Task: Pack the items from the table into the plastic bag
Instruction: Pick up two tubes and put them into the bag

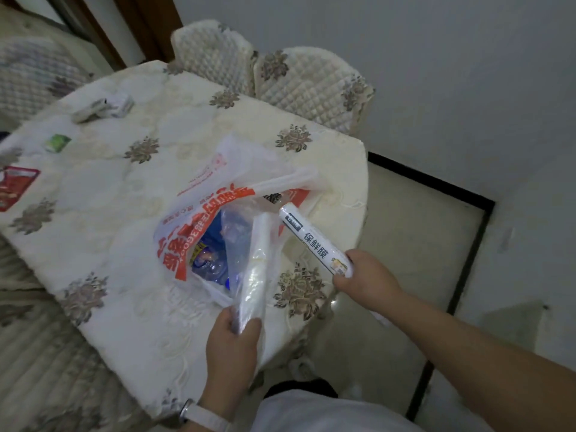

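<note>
I see a cream tablecloth (124, 194), embroidered tone on tone and dotted with grey-brown flower motifs. The plastic bag (218, 169) is milky translucent white with bold red-orange lettering; through its opening I make out a blue packet (212, 260) with a yellow patch. The roll (314, 241) is white with black characters, a dark label patch near one end and a small yellow picture near the other. The chair covers (311, 85) are cream, quilted in diamonds, with brown flowers. At far left I see a red packet (15, 187) and a green packet (57, 142). The watch strap (202, 416) is white; the floor (405, 232) is pale beige with a black border (436, 182).
</note>
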Tool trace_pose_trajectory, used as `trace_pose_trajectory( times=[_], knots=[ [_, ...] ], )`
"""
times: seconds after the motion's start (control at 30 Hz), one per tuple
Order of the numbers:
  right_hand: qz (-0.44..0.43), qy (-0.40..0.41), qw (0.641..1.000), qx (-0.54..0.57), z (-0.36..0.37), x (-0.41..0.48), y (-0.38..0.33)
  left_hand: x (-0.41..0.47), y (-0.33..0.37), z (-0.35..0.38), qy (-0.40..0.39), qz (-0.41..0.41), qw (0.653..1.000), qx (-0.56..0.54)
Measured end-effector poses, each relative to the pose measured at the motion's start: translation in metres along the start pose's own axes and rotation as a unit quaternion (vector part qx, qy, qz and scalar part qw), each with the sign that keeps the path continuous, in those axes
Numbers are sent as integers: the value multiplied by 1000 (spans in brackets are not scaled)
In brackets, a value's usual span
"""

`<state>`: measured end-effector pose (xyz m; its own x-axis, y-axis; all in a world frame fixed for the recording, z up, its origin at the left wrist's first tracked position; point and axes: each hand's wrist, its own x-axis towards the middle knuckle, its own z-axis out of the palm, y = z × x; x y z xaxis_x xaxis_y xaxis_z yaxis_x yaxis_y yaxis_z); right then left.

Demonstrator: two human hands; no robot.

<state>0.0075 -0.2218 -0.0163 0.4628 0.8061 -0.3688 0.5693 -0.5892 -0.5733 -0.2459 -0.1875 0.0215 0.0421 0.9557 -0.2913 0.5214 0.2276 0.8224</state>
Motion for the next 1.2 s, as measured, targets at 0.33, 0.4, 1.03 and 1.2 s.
trace_pose_trajectory(
  times=[0.33, 0.4, 1.03, 1.2],
  knots=[
    [-43, -19, 995, -92, -7, 55, -54, 37, 16, 2, 37, -56, 988, -137],
    [-49, -29, 994, -96, -5, 61, -66, 46, 22, 3, 45, -71, 985, -150],
    [-113, -52, 992, -13, -17, 157, -112, 83, 59, 66, 51, -153, 959, -234],
    [-154, -65, 985, 37, -30, 177, -126, 114, 85, 83, 121, -134, 959, -219]
  ],
)
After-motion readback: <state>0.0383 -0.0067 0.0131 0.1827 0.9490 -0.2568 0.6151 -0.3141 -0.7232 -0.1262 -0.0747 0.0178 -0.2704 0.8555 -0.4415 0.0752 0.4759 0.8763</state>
